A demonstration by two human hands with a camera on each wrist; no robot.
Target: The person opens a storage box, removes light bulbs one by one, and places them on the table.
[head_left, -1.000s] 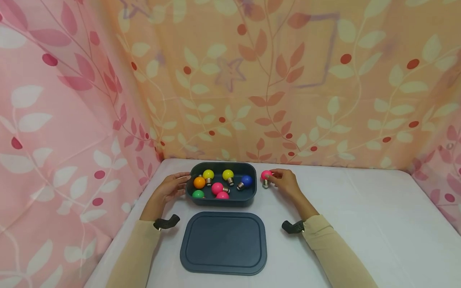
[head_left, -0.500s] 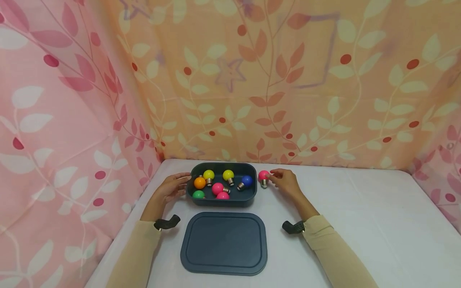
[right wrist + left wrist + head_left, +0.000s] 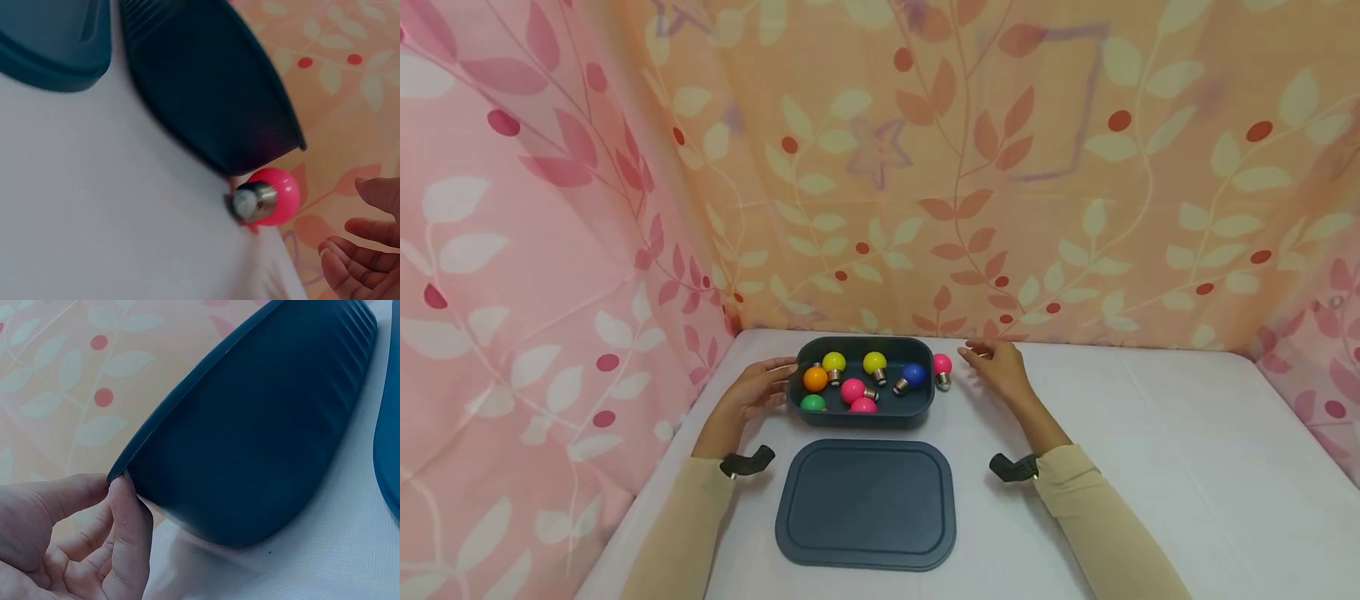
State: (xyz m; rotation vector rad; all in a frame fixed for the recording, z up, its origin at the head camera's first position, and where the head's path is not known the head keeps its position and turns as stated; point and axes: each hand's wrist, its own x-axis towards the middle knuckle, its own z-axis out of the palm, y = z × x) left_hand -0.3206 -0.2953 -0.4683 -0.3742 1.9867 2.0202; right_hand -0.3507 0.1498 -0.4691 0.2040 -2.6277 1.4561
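Note:
A dark blue-grey plastic box (image 3: pixel 861 420) stands near the back of the table, holding several coloured bulbs with metal screw bases. At its left end my left hand (image 3: pixel 762 388) pinches the rim between thumb and a finger (image 3: pixel 128 531), clearest in the left wrist view. A pink bulb (image 3: pixel 942 365) lies on the cloth just off the box's right end, its screw base (image 3: pixel 265 199) toward me. My right hand (image 3: pixel 1000 371) hovers to the right of that bulb, apart from it, fingers loosely bent with nothing between them.
A matching flat lid (image 3: pixel 865 504) lies on the white cloth in front of the box. Patterned curtains, orange behind (image 3: pixel 880 208) and pink at the left (image 3: pixel 535 275), border the table. Each wrist wears a small black camera mount (image 3: pixel 748 462).
The pink bulb has shifted left toward the box's right end, and my right hand has let go of it and drawn back to the right. My left hand stays at the rim.

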